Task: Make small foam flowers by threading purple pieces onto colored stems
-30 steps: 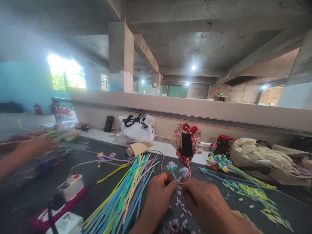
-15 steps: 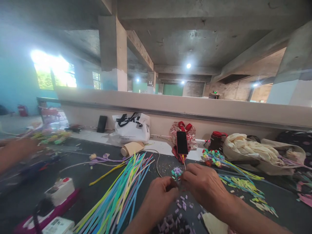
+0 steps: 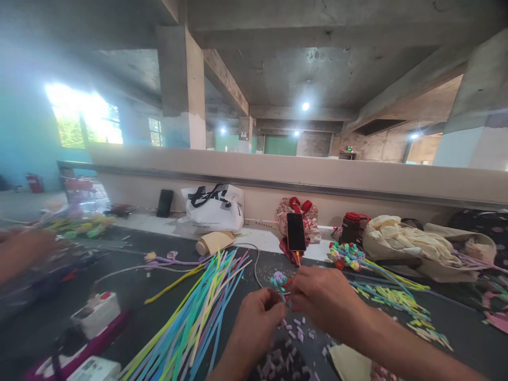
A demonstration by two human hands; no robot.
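My left hand [image 3: 260,315] is closed, thumb and fingers pinched just beneath a small craft flower [image 3: 279,279] with a fluffy lilac and teal head. The flower stands upright above the fingertips. Right beside it my right hand [image 3: 315,288] is closed too, fingers bent downward. Something red shows at its fingertips, but I cannot make out what it is. Under the hands lie loose lilac snippets [image 3: 299,333], with a darker heap of them [image 3: 281,365] nearer me. Left of my hands spreads a bundle of coloured fuzzy stems [image 3: 194,312].
A phone [image 3: 296,232] on a yellow cable leans on a patterned bag. Finished-looking flowers [image 3: 347,256] and yellow cut pieces [image 3: 384,298] lie right. A power strip [image 3: 79,352] sits front left. Another person's blurred hand [image 3: 24,251] is at far left. A white bag [image 3: 214,209] stands behind.
The flower head has shifted slightly left and shows more clearly. My left hand has moved a little left, and my right hand has come lower and left, its fingers turned down.
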